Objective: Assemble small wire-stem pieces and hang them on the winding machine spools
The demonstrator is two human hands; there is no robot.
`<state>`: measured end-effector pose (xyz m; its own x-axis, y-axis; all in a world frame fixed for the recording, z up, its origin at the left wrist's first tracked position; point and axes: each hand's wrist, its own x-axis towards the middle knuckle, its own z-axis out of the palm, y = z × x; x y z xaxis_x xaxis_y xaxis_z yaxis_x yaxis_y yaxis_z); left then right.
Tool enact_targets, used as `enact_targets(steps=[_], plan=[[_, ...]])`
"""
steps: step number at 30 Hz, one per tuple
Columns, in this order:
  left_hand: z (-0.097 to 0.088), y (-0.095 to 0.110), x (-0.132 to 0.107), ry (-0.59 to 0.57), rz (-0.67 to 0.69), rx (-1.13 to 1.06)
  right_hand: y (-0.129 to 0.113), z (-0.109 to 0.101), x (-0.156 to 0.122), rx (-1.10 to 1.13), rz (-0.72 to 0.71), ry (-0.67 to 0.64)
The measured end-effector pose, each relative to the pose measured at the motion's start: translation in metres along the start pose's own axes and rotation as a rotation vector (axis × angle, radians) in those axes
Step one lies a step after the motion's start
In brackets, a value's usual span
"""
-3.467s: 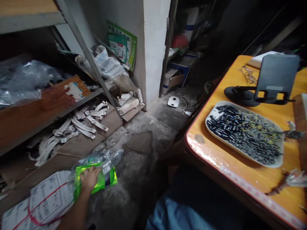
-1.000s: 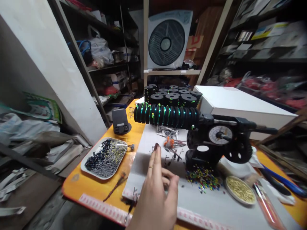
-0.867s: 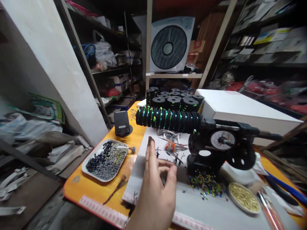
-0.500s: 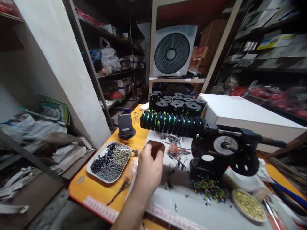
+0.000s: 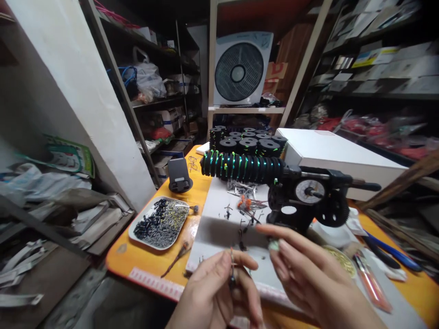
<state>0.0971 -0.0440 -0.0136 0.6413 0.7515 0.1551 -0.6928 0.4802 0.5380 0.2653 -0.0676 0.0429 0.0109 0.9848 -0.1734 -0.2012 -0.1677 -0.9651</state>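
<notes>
My left hand is low in the middle of the head view, with thumb and forefinger closed on a thin, short piece that carries a small dark bead. Its exact kind is too small to tell. To the right, my right hand pinches a small pale green thing between thumb and fingers. Both hands are above the front of the white work sheet, a little apart. Beyond them, black ribbed foam spools wound with shiny green line sit on the shaft of a black winding machine with a dial.
At left, a white tray holds small black, grey and yellow parts; behind it stands a phone stand. Loose orange-tipped pieces lie on the sheet. More spools, a white box, a dish of golden bits and blue-handled pliers surround the work.
My left hand has drawn back from beside the spools to the front edge. My right hand has come into view at right, holding the pale green thing. The view has shifted slightly.
</notes>
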Motion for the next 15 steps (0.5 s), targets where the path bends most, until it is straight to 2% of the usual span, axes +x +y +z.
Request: enact_targets(steps=[3,5,7,9,11,15], plan=[[-0.012,-0.012,-0.009,-0.01,0.023,-0.038,-0.019,0.017,0.028,0.127,0.151,-0.282],[-0.014,-0.016,-0.014,-0.029,0.05,-0.048,-0.022,0.028,0.039,0.178,0.216,-0.482],[-0.012,-0.017,-0.02,-0.029,0.061,-0.048,-0.019,0.036,0.042,0.225,0.261,-0.588],[-0.008,-0.018,-0.027,0.021,0.022,-0.051,-0.012,0.042,0.043,0.27,0.273,-0.581],[-0.004,-0.018,-0.037,0.094,-0.045,-0.078,-0.006,0.046,0.042,0.309,0.254,-0.51],[0.0,-0.022,-0.055,0.291,-0.191,-0.075,-0.002,0.048,0.041,0.325,0.236,-0.449]])
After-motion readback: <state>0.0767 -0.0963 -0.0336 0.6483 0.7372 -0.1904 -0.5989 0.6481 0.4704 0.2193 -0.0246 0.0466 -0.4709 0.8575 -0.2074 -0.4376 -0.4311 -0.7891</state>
